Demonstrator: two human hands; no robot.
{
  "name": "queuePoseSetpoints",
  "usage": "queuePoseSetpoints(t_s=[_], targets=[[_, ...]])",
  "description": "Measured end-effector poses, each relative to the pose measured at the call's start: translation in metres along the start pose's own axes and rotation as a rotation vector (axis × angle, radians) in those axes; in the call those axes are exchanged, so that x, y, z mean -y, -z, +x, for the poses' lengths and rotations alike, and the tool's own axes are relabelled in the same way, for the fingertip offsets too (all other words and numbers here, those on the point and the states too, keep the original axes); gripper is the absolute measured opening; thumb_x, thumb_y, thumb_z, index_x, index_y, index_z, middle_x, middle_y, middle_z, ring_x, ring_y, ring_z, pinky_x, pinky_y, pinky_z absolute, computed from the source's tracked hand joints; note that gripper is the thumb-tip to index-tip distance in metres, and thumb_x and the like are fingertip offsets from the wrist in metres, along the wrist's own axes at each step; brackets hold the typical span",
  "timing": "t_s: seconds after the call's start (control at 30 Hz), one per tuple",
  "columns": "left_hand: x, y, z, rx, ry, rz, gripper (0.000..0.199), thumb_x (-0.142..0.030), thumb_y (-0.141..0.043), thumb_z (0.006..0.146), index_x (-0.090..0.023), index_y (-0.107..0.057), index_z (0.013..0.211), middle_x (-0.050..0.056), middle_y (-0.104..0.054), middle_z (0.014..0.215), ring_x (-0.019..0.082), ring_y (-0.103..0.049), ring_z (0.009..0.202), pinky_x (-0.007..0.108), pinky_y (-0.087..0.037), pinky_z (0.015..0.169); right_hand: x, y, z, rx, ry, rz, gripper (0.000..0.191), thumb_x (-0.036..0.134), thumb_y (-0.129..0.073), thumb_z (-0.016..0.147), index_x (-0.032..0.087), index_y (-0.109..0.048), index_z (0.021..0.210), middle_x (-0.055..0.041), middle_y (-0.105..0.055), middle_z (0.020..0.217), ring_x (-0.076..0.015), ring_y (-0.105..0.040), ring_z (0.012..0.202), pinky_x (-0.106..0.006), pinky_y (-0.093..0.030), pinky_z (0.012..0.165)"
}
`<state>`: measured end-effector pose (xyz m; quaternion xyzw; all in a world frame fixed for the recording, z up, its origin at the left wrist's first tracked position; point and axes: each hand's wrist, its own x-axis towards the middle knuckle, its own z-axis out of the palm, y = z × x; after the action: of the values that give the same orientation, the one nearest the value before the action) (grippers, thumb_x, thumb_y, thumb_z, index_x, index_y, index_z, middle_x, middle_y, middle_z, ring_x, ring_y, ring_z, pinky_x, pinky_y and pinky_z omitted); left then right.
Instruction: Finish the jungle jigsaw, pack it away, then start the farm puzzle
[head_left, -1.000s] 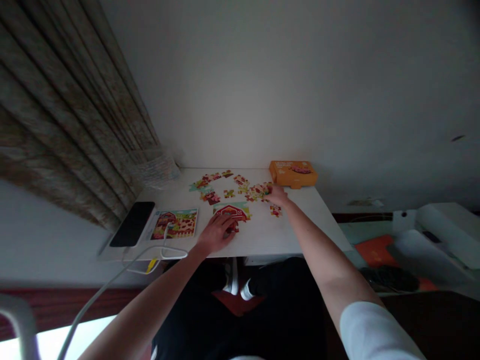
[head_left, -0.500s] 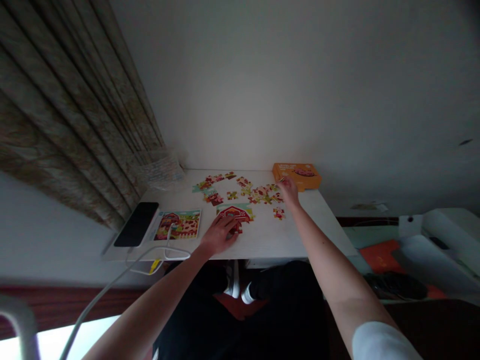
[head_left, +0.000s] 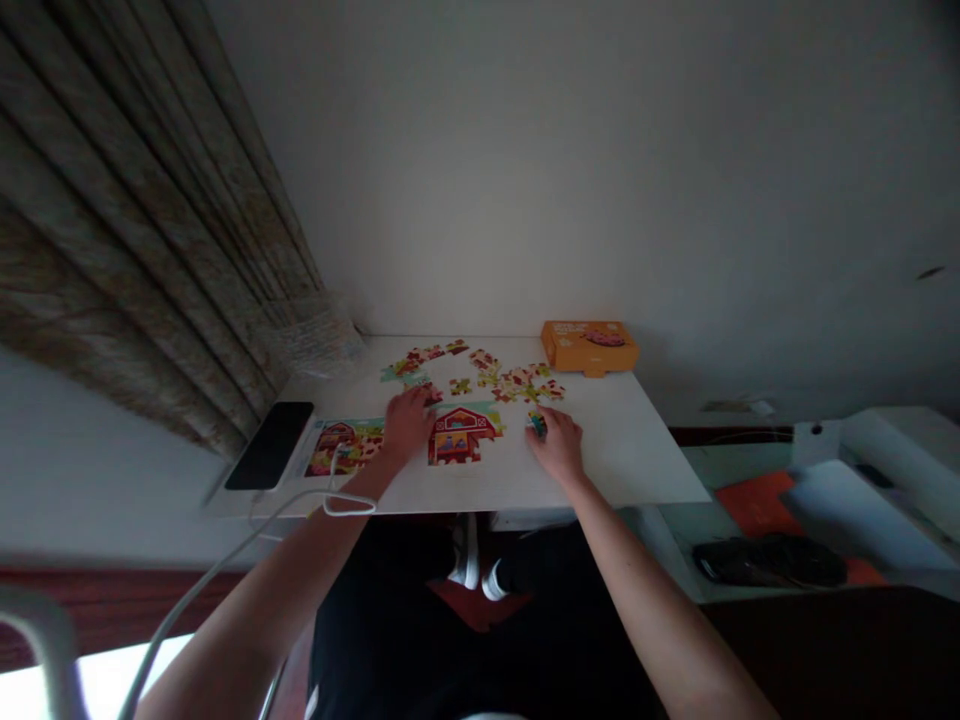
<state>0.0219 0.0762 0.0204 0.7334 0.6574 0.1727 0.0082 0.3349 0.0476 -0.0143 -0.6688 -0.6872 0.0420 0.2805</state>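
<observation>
The partly joined puzzle (head_left: 463, 432), with a red barn on it, lies flat near the front of the white table. My left hand (head_left: 407, 422) is at its left edge. The fingertips of that hand close on a reddish puzzle piece (head_left: 433, 393) just above the barn; the hand covers part of it. To the right of the barn, my right hand (head_left: 559, 447) pinches a small puzzle piece (head_left: 537, 424) with green and blue on it, low over the table. A picture card (head_left: 330, 452) of the farm scene lies left of my left hand, partly covered by my forearm.
Several loose pieces (head_left: 517, 384) lie across the back of the table (head_left: 622, 470). An orange box (head_left: 589, 348) stands at the back right. A black phone (head_left: 270, 446) lies at the left edge, near a white cable (head_left: 300, 496) and a clear plastic bag (head_left: 322, 340).
My right hand has come from beside the orange box toward the barn, with a piece in its fingers. My left hand has moved up and left off the barn, whose lower part now shows.
</observation>
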Motion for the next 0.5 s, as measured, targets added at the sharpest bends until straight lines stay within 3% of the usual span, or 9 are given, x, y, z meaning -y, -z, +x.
queuePoseSetpoints(t_s=[0.07,0.2,0.33,0.5], targets=[[0.010,0.005,0.020,0.067,0.138,0.064,0.042,-0.030,-0.056,0.096,-0.018,-0.062,0.136,0.017,-0.061,0.145,0.033,-0.056,0.135,0.049,-0.042,0.115,0.001,0.000,0.002,-0.003,0.009,-0.014,0.044,0.033,-0.058,0.091,0.021,-0.064,0.133,-0.0141,-0.069,0.130,-0.0321,-0.056,0.123,-0.047,-0.037,0.103],[0.023,0.010,0.042,0.169,0.199,0.073,0.034,-0.036,-0.057,0.096,-0.018,-0.069,0.122,0.019,-0.070,0.127,0.037,-0.065,0.120,0.054,-0.050,0.100,0.005,0.000,0.003,0.004,0.001,-0.048,0.041,0.035,-0.055,0.095,0.021,-0.063,0.133,-0.0144,-0.070,0.128,-0.0323,-0.056,0.121,-0.046,-0.036,0.100],[0.026,0.011,0.049,0.213,0.235,0.053,0.032,-0.033,-0.061,0.094,-0.018,-0.067,0.121,0.020,-0.070,0.128,0.039,-0.064,0.122,0.057,-0.049,0.099,0.007,0.002,0.003,0.023,-0.002,-0.069,0.039,0.035,-0.056,0.096,0.021,-0.065,0.131,-0.0149,-0.069,0.130,-0.0331,-0.056,0.120,-0.047,-0.036,0.100],[0.021,0.017,0.048,0.172,0.259,0.007,0.032,-0.031,-0.060,0.094,-0.013,-0.064,0.121,0.017,-0.071,0.122,0.036,-0.064,0.117,0.055,-0.044,0.104,0.007,0.004,0.004,0.048,-0.001,-0.088,0.034,0.036,-0.058,0.096,0.023,-0.068,0.126,-0.0141,-0.067,0.135,-0.0335,-0.054,0.124,-0.047,-0.036,0.101]])
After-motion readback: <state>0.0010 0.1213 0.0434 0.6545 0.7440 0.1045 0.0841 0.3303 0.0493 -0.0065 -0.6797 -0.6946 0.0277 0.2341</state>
